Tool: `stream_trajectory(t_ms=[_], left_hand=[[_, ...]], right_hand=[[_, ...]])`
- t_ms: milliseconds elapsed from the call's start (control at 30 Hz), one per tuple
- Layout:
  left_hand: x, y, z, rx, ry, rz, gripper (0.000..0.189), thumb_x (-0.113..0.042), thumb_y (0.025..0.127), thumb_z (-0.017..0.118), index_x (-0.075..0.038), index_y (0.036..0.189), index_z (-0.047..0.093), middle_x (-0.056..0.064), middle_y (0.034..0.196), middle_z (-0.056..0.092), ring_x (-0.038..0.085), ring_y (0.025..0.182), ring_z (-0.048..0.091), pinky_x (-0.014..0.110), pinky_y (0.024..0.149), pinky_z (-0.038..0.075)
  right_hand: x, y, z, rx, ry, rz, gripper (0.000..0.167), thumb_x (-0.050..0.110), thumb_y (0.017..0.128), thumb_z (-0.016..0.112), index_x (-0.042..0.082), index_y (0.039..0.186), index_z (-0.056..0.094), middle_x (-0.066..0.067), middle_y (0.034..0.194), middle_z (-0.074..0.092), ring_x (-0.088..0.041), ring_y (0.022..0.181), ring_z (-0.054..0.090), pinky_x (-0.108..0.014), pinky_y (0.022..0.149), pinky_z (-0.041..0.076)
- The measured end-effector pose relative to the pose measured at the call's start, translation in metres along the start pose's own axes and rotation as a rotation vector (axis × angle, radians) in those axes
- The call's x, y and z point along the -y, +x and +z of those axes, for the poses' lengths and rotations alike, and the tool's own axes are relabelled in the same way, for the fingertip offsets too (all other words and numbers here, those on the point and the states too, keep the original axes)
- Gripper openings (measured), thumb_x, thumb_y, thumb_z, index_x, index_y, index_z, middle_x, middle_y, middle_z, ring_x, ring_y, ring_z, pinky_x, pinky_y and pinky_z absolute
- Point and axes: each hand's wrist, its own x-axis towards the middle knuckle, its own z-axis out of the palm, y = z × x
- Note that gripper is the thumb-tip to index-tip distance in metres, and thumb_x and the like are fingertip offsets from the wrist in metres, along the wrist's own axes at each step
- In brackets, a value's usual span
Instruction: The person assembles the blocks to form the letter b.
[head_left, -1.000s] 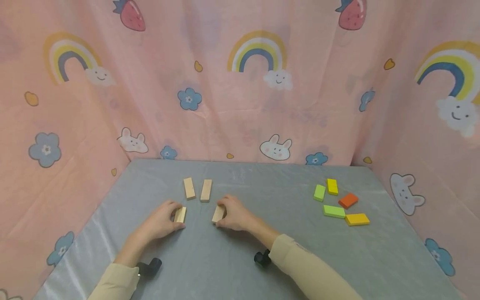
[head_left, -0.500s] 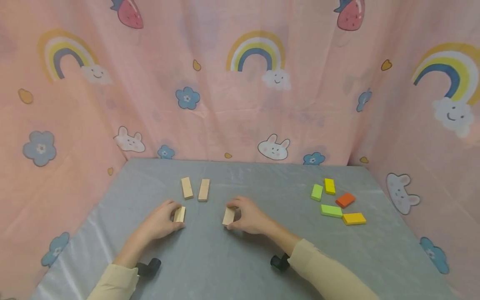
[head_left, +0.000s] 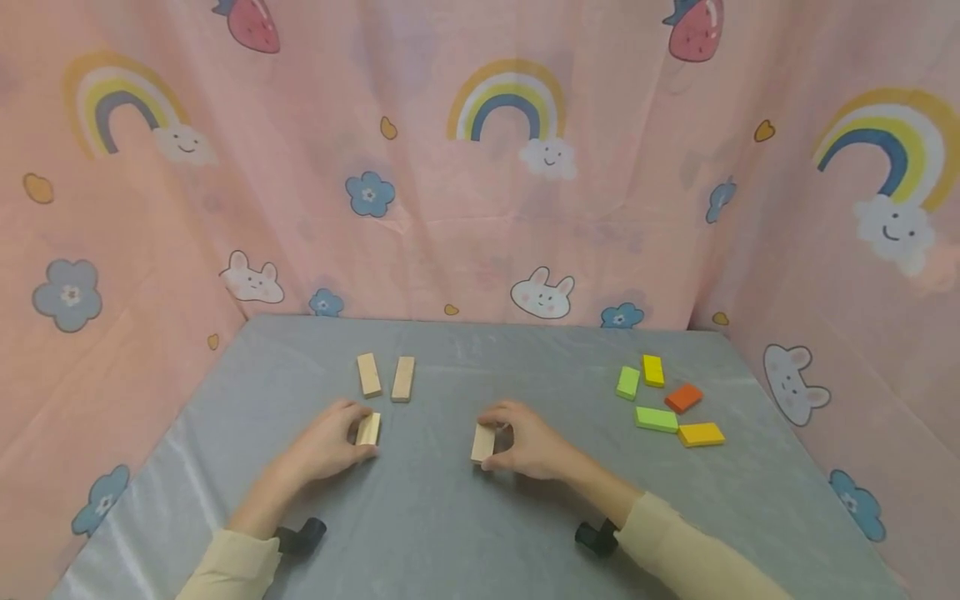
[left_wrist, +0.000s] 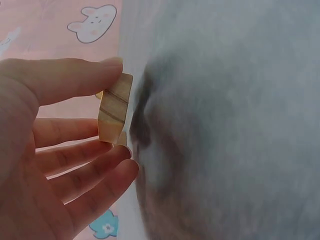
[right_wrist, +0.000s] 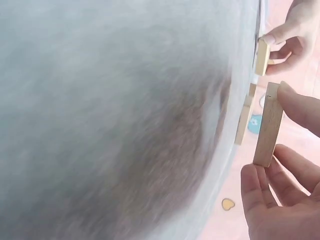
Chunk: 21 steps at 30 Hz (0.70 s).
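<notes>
My left hand (head_left: 332,442) pinches a plain wooden block (head_left: 368,429) between thumb and fingers, left of the table's middle. In the left wrist view that block (left_wrist: 114,107) shows dark grain stripes on its face. Farther right, my right hand (head_left: 531,442) holds a second plain wooden block (head_left: 483,442) by its two ends. This block (right_wrist: 269,125) spans from thumb to fingertips in the right wrist view. Beyond the left hand, two more wooden blocks, one (head_left: 369,375) tilted and one (head_left: 402,379) beside it, lie apart on the grey cloth.
At the right of the grey table (head_left: 480,533) lies a loose group of coloured blocks: two green ones (head_left: 656,419), a yellow one (head_left: 653,371), a red-orange one (head_left: 683,398) and an amber one (head_left: 701,434). A pink patterned curtain (head_left: 450,233) surrounds the table.
My right hand has moved to the right with its wooden block, widening the gap to the left hand. The left hand has shifted only slightly, still holding its block. The view has drifted a little.
</notes>
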Motion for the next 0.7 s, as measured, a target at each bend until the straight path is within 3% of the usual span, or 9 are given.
stream_trajectory(t_ms=[300, 700], left_hand=[[-0.013, 0.000, 0.007, 0.019, -0.011, 0.057, 0.056, -0.024, 0.083, 0.086, 0.000, 0.128, 0.065, 0.010, 0.118, 0.061, 0.019, 0.095, 0.058, 0.042, 0.080, 0.052], [-0.025, 0.004, 0.017, 0.034, -0.024, 0.059, 0.054, -0.026, 0.083, 0.086, -0.003, 0.128, 0.066, 0.007, 0.121, 0.062, 0.018, 0.099, 0.060, 0.043, 0.085, 0.053]], right_hand=[[-0.015, -0.018, -0.010, 0.005, -0.044, 0.002, 0.058, 0.018, 0.077, 0.091, -0.001, 0.127, 0.067, -0.003, 0.120, 0.063, -0.019, 0.105, 0.059, -0.044, 0.094, 0.052], [-0.020, -0.034, -0.008, 0.076, -0.087, 0.042, 0.055, 0.027, 0.077, 0.091, 0.005, 0.123, 0.069, 0.003, 0.117, 0.064, -0.018, 0.103, 0.061, -0.037, 0.090, 0.052]])
